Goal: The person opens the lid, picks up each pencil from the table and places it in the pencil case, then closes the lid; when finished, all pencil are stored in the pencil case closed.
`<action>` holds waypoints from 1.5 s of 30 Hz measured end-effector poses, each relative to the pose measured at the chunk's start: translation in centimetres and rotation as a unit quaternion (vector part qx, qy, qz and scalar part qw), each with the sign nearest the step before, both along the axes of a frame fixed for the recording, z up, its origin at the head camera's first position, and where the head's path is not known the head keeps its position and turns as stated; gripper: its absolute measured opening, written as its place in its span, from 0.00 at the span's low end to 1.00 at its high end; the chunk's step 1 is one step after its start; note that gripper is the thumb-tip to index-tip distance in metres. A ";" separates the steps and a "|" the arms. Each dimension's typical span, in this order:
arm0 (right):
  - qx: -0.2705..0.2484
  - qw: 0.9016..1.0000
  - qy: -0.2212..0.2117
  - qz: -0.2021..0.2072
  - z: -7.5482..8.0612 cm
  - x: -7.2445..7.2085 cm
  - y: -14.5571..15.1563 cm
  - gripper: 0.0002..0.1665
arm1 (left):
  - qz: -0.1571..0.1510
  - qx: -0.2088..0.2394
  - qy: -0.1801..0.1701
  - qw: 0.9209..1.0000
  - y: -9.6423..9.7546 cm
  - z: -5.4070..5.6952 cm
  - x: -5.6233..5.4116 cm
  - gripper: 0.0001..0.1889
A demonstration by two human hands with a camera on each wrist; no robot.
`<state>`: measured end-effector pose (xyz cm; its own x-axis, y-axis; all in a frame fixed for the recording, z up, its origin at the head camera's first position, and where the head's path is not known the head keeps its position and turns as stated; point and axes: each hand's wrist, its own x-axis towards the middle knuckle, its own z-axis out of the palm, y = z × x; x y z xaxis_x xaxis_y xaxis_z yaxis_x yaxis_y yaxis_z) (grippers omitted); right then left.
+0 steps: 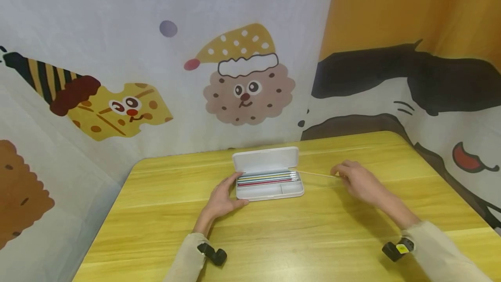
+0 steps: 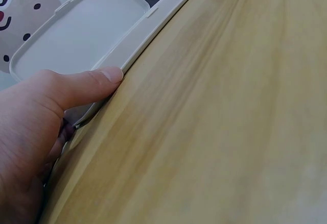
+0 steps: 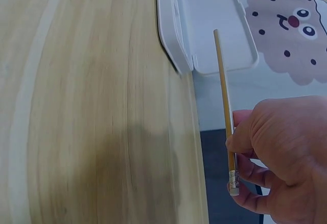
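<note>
A white pencil case (image 1: 258,193) lies on the table with its lid (image 1: 266,160) raised. Several pencils (image 1: 266,179) in different colours, with pale erasers, lie side by side in its rear compartment. My left hand (image 1: 221,201) grips the case's left end, thumb on the front edge and fingers at the back corner; in the left wrist view the thumb (image 2: 104,78) presses the rim. To the right of the case, my right hand (image 1: 358,182) pinches a yellow pencil (image 3: 225,91) near its eraser end. Its other end points toward the case.
The wooden table (image 1: 293,234) has rounded back corners. Behind it hangs a cartoon-printed cloth (image 1: 242,8). The case's front compartment (image 1: 258,192) has a divider toward its right end.
</note>
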<state>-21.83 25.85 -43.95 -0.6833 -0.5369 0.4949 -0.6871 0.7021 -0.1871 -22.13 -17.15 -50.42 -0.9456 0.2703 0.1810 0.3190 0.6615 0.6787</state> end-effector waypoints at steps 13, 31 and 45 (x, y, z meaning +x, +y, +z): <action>0.006 1.000 -0.023 0.017 -0.2 -0.9 -3.1 0.19 | -0.001 0.000 -0.002 1.000 0.0 0.0 0.0 0.47; 0.008 0.998 -0.009 0.060 -0.2 -1.9 -7.3 0.19 | -0.001 0.009 0.000 1.000 0.0 0.0 0.0 0.47; 0.017 0.997 -0.020 0.075 -1.1 -3.0 -9.2 0.17 | -0.001 -0.001 0.003 1.000 0.0 -0.1 0.0 0.47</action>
